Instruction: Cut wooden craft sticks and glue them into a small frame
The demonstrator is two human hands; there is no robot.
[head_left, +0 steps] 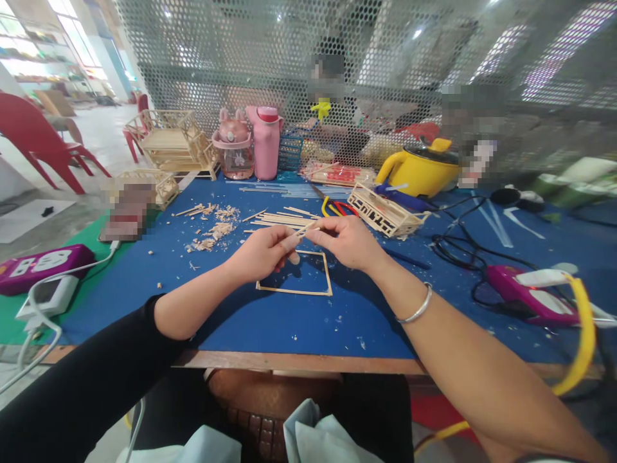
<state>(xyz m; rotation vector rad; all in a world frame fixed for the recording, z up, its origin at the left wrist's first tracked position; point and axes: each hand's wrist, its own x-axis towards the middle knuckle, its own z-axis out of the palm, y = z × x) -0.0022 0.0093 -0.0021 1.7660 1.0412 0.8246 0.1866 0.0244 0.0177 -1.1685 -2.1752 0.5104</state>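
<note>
My left hand [270, 249] and my right hand [346, 242] meet over the middle of the blue table. Both are closed in a pinch on thin wooden sticks [305, 230], whose exact number I cannot make out. Just below my hands a rectangular frame of wooden sticks [295, 292] lies flat, its far side partly covered by my left hand. Several loose sticks [276, 218] lie beyond my fingers. To the left is a heap of broken stick bits [219, 230].
A small stick model [385, 211] and red-and-yellow-handled scissors [337, 207] lie right of the sticks. Behind stand a pink bottle [266, 145], a yellow pot [424, 168] and a perforated metal screen [270, 61]. A purple power strip [530, 292] and black cables lie to the right.
</note>
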